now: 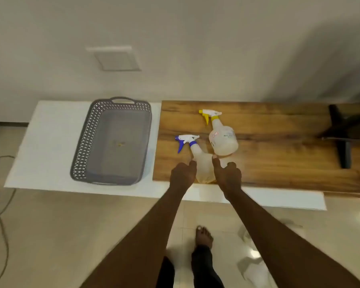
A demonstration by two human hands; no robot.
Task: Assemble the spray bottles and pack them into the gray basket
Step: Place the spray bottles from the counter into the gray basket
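While both hands point(205, 173) hold it, the blue-nozzled bottle point(197, 156) looks translucent.

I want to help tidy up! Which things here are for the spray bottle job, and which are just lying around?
For the job:
blue-topped bottle, held by left hand and right hand
yellow-topped bottle
gray basket

Just lying about:
black stand
floor cables

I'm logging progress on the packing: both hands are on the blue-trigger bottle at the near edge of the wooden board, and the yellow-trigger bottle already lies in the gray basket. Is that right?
Not quite. The head view shows the yellow-trigger bottle lying on the wooden board, just beyond the blue-trigger bottle; the gray basket holds no bottle. The rest stands: left hand and right hand hold the blue-trigger bottle.
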